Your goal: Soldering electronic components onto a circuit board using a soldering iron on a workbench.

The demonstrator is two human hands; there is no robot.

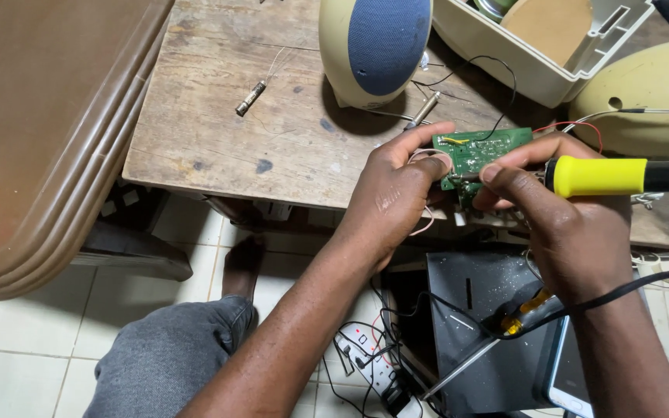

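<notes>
Left hand [396, 190] pinches a green circuit board [478, 155] while right hand [559, 217] grips the soldering iron [621, 176] at it, soldering seemingly midway, wires attached

hands 2 [396, 193] | circuit board 1 [480, 151] | soldering iron 1 [621, 176] | speakers 2 [373, 46]

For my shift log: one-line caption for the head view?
Left hand steadies green circuit board; right hand holds yellow-handled soldering iron above wooden table.
</notes>
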